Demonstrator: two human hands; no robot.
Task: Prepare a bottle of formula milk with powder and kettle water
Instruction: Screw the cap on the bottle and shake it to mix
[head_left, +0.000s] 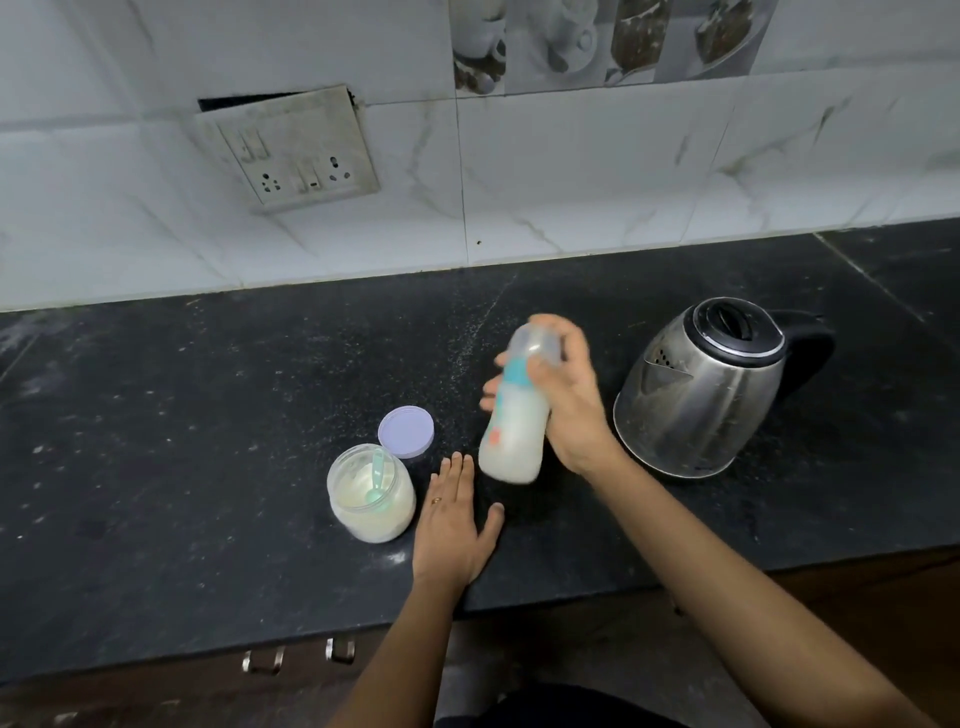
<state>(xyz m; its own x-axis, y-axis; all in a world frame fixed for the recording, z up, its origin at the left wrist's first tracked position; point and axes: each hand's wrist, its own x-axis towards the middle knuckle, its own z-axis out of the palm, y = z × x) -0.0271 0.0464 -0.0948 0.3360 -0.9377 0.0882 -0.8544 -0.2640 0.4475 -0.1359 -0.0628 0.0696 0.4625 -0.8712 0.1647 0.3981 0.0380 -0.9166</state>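
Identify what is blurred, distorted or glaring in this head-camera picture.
Head view: the bottle and the right hand gripping it are motion-blurred; the left hand, flat on the counter, and the kettle are sharper; wide-angle distortion bows the counter; soft highlights on the kettle.

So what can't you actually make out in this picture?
Head view only:
- The baby bottle: motion blur smears its print; the right hand covers its neck.
- The kettle: steel wall and shut lid hide any water.
- The scoop in the powder jar: too small to tell whether it holds powder.
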